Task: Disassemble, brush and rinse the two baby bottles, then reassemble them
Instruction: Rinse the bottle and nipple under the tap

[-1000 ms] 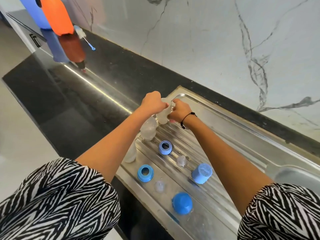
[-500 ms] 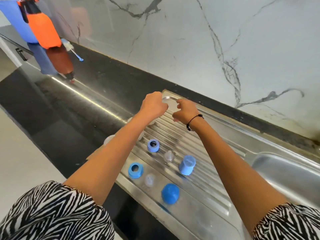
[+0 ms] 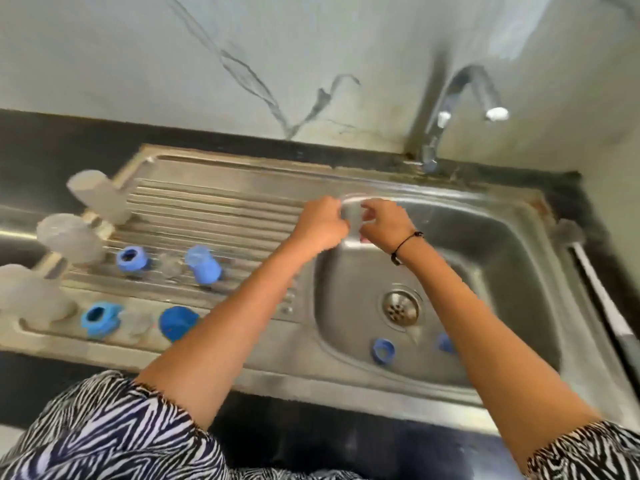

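While the head view is smeared by motion, it shows both hands meeting above the far-left corner of the steel sink basin (image 3: pixel 512 258), the left hand (image 3: pixel 320 225) and the right hand (image 3: pixel 382 225) each curled round a small clear plastic bottle part (image 3: pixel 353 220) held between them; what that part is exactly cannot be told. On the ribbed steel draining board (image 3: pixel 214 206) lie the other pieces: 3 cloudy clear bottle bodies (image 3: pixel 71 237) along the left edge, 2 blue screw rings (image 3: pixel 130 259), a pale blue cap (image 3: pixel 204 266), a darker blue domed cap (image 3: pixel 176 322) and what look like clear teats (image 3: pixel 169 266). 1 more blue ring (image 3: pixel 383 351) lies in the basin near the drain (image 3: pixel 400 308), another blue piece half hidden by the right forearm. The chrome tap (image 3: pixel 446 109) shows no running water. This looks like the rinse step beginning, with disassembly done; next, the part needs carrying under the spout and 1 hand freeing to open the tap.
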Demonstrator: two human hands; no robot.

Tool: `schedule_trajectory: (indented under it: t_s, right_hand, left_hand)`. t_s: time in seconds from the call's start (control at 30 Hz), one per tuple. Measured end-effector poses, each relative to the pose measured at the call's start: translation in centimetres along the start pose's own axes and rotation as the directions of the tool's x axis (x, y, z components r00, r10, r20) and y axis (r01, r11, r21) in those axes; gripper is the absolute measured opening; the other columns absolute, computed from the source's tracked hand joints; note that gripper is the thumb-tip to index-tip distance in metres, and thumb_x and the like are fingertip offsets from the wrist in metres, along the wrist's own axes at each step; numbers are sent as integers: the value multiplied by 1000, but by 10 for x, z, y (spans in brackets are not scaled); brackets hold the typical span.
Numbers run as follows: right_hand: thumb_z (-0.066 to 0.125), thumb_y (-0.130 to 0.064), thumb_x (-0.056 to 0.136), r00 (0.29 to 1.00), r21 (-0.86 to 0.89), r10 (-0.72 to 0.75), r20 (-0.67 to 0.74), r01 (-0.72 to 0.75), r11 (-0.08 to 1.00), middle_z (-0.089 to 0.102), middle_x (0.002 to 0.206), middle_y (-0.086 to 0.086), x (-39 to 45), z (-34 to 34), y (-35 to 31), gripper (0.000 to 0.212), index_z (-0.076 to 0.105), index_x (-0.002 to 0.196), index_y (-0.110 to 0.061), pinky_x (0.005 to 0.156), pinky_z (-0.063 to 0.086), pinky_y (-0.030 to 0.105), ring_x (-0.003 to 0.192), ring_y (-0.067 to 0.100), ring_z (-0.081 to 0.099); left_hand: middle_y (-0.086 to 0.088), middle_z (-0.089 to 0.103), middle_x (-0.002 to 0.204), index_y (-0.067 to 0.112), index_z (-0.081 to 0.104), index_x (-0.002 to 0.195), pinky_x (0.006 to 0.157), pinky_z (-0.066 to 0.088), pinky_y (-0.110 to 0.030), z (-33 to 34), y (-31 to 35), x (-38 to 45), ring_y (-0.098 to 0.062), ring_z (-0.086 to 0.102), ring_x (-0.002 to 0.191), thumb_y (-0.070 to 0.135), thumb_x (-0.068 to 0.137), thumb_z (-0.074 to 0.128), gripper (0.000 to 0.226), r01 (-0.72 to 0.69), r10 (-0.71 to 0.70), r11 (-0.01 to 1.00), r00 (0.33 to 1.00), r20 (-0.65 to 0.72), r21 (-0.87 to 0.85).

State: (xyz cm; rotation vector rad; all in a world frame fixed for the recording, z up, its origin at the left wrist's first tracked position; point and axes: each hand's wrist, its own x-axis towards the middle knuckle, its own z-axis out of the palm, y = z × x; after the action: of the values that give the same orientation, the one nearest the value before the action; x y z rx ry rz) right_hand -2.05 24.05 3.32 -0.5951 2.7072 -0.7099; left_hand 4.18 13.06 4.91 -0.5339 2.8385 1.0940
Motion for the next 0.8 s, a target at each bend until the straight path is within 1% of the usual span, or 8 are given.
schedule_trajectory:
  t_s: [0.13, 0.23, 0.33, 0.43, 0.5, 0.6, 0.67, 0.8]
  right_hand:
    - [51, 2, 84, 987, -35, 141, 79, -139, 990, 58, 125, 17, -27, -8, 89, 45, 51, 129, -1, 99, 42, 40, 116, 34, 54]
    - [52, 1, 84, 963, -58, 245, 111, -240, 969, 62, 118, 20, -41, -9, 151, 39, 56, 123, 2, 96, 45, 43, 112, 36, 56]
    - [55, -4, 83, 918, -128, 340, 204, -319, 939, 68, 103, 20, -50, -4, 195, 36, 60, 118, 0, 91, 49, 37, 106, 32, 61]
    - [60, -20, 86, 884, -276, 382, 270, -309, 910, 63, 118, 17, -58, 1, 215, 41, 56, 123, -3, 89, 49, 31, 111, 30, 58]
    - [63, -27, 84, 860, -357, 393, 324, -274, 893, 61, 121, 16, -64, 13, 221, 43, 57, 120, -4, 85, 48, 31, 110, 30, 59]
    - [66, -34, 82, 826, -405, 427, 369, -271, 873, 57, 127, 15, -67, 34, 229, 51, 53, 123, -7, 91, 47, 34, 114, 30, 57]
    - [64, -31, 85, 821, -419, 430, 375, -264, 869, 53, 130, 14, -66, 43, 232, 52, 47, 128, -7, 93, 45, 35, 118, 31, 53]
    - [54, -11, 90, 872, -436, 381, 307, -227, 871, 55, 130, 17, -50, 40, 228, 37, 52, 126, -4, 93, 46, 34, 119, 31, 54]
  left_hand:
    - [-25, 61, 118, -9, 59, 113, 89, 44, -39, 81, 32, -5, -36, 56, 112, 4, 88, 54, 29, 5, -9, 1000, 988, 157, 30]
    - [-25, 58, 124, -11, 57, 119, 95, 45, -39, 134, 42, -5, -34, 55, 116, 5, 90, 54, 33, 51, -57, 998, 959, 277, 28]
    - [-25, 61, 113, -9, 63, 102, 90, 46, -36, 171, 42, -3, -34, 56, 113, 4, 89, 55, 21, 91, -92, 996, 928, 361, 20]
    - [-27, 62, 102, -10, 64, 95, 82, 46, -36, 196, 46, -5, -34, 60, 101, 3, 88, 54, 18, 121, -124, 992, 906, 405, 34]
    - [-25, 54, 85, -3, 59, 76, 69, 38, -31, 207, 48, -8, -28, 55, 85, 2, 86, 53, 13, 115, -132, 991, 890, 436, 64]
    - [-15, 53, 90, 6, 60, 87, 65, 36, -25, 218, 48, -6, -25, 54, 88, 3, 87, 53, 8, 111, -147, 988, 869, 473, 104]
    - [-18, 56, 100, 3, 64, 97, 72, 39, -25, 221, 44, -2, -26, 55, 95, 5, 88, 53, 14, 142, -181, 983, 865, 468, 119]
    - [-11, 51, 91, 14, 58, 81, 75, 37, -26, 222, 35, 7, -19, 47, 85, 7, 88, 55, 11, 290, -266, 957, 855, 444, 14]
